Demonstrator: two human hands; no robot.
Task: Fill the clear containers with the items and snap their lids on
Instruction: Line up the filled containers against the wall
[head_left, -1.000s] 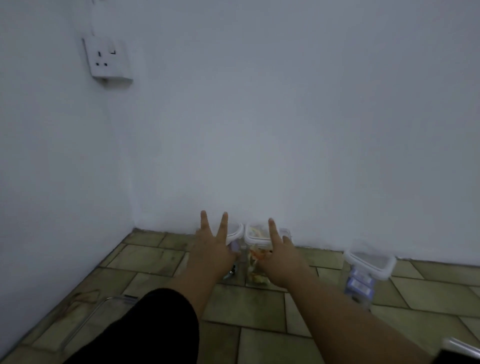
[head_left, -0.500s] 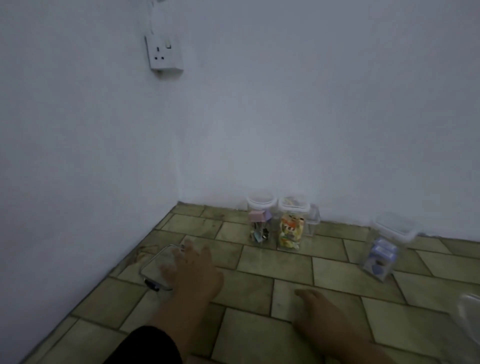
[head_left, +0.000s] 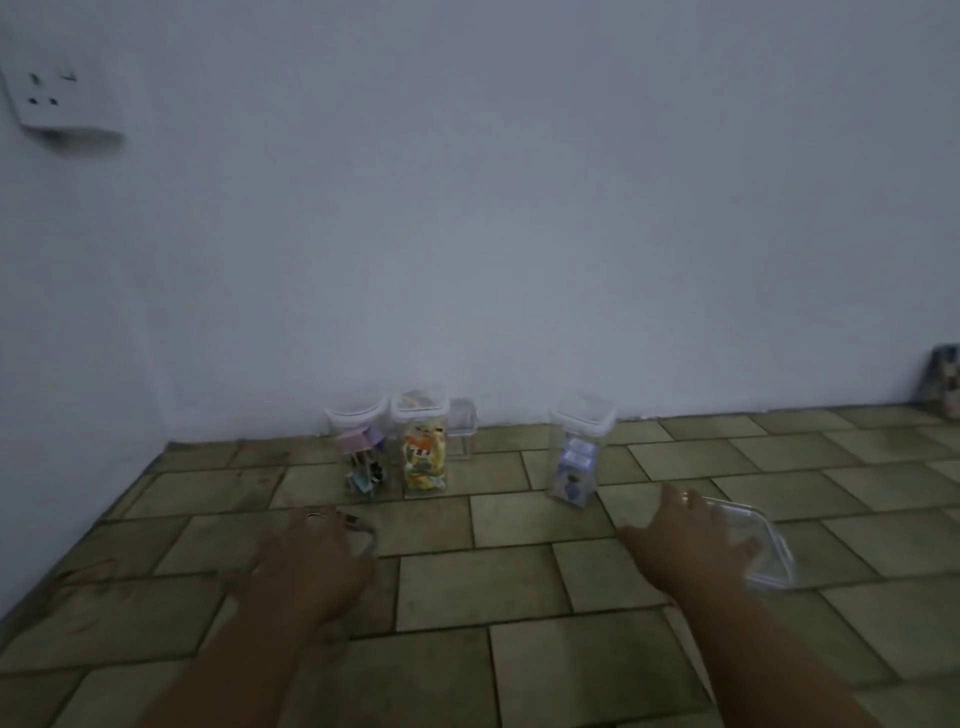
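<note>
So far we judge the task mostly done. Three tall clear containers stand on the floor near the wall, each with a white-rimmed lid on top: the left jar (head_left: 359, 449) holds what look like clips in pink and other colours, the middle jar (head_left: 423, 446), just beside it, is packed with yellow and orange bits, and the right jar (head_left: 576, 456), set apart, holds bluish packets. Whether those lids are fully snapped we cannot tell. A small empty box (head_left: 462, 427) sits behind the middle jar.

What seems left lies under our hands. Our left hand (head_left: 311, 564) rests, fingers curled, over a flat clear piece (head_left: 363, 530) with a dark edge; whether it grips it we cannot tell. Our right hand (head_left: 691, 545) lies spread open on a shallow clear tray (head_left: 769, 551), which could be a lid or a low container. We see no loose items left on the floor.

The floor (head_left: 519, 582) is dull green-brown tile with dark joints, scuffed at the left. The room is dim, with bare white walls (head_left: 519, 208) meeting in a corner at the left, a socket (head_left: 49, 98) on the left wall, and a patterned thing (head_left: 943, 379) at the far right edge.
</note>
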